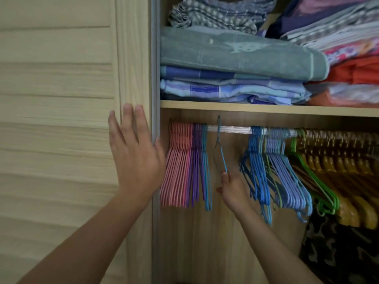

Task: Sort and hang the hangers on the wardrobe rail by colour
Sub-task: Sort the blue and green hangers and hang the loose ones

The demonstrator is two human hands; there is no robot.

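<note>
One teal hanger, partly blurred, is pinched by the right hand; the left hand lies flat and open.

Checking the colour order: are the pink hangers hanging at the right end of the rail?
No, the pink hangers hang at the left end of the rail; brown wooden hangers fill the right end.

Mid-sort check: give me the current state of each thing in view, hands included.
left hand: open, flat against the wardrobe door
right hand: pinching the single blue hanger
single blue hanger: hooked on the rail, alone in the gap
pink hangers: bunched at the rail's left end
wooden hangers: bunched at the right
</note>
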